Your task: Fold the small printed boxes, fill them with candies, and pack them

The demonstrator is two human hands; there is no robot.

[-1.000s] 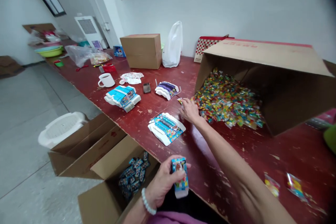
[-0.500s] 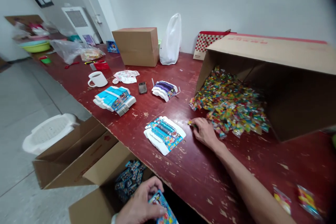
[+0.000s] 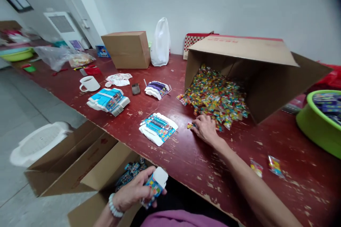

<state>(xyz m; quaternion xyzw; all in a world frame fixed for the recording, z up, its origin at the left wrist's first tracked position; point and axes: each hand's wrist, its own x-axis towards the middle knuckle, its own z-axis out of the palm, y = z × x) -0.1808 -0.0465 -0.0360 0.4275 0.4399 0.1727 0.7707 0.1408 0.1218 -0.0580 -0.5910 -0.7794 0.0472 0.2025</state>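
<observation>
My left hand (image 3: 135, 191), with a beaded bracelet at the wrist, is wrapped round a small printed blue carton (image 3: 154, 184). The carton's white end flap stands up and open. On the table, my right hand (image 3: 205, 127) has its fingers curled over a small wrapped candy (image 3: 190, 125), at the near edge of a heap of wrapped candies (image 3: 215, 95). That heap spills from a large cardboard box (image 3: 239, 48) lying on its side. Left of my right hand lies a stack of flat blue cartons (image 3: 159, 127).
Banded blue cartons (image 3: 108, 100), purple cartons (image 3: 157, 89) and a white mug (image 3: 90, 83) lie further left. Two candy packets (image 3: 275, 166) sit by my right forearm. A green basin (image 3: 314, 127) stands at right. Below the table edge, an open box (image 3: 103, 165) holds filled blue cartons.
The view has swung right, bringing in the green basin. My left hand has turned the carton so its open white flap points up. My right hand stays by the candy heap.
</observation>
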